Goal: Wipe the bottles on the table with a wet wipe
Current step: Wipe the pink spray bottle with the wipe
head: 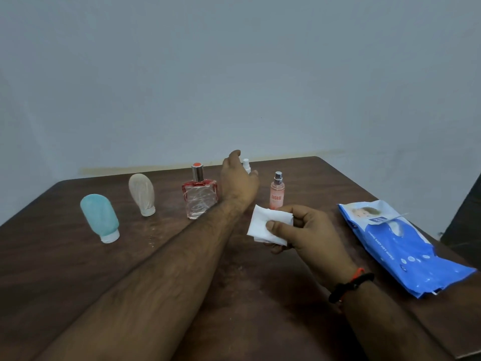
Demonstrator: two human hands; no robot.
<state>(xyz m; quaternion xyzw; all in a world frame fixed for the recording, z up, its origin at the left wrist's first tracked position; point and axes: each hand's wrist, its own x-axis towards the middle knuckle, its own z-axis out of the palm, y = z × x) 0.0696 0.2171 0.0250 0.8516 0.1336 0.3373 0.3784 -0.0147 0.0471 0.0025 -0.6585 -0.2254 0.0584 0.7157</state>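
Note:
Several bottles stand in a row on the brown table (65, 269): a teal squeeze bottle (100, 221) on its white cap, a beige squeeze bottle (142, 194), a clear red-edged perfume bottle (200, 195), a small white spray bottle (246, 165) and a slim pink spray bottle (277, 191). My left hand (238, 179) reaches across and curls round the white spray bottle, hiding all but its top. My right hand (303, 230) pinches a folded white wet wipe (260, 224) in front of the pink bottle.
A blue pack of wet wipes (400, 248) lies at the right, near the table's right edge. A dark object (466, 212) stands beyond that edge. A plain wall rises behind the table.

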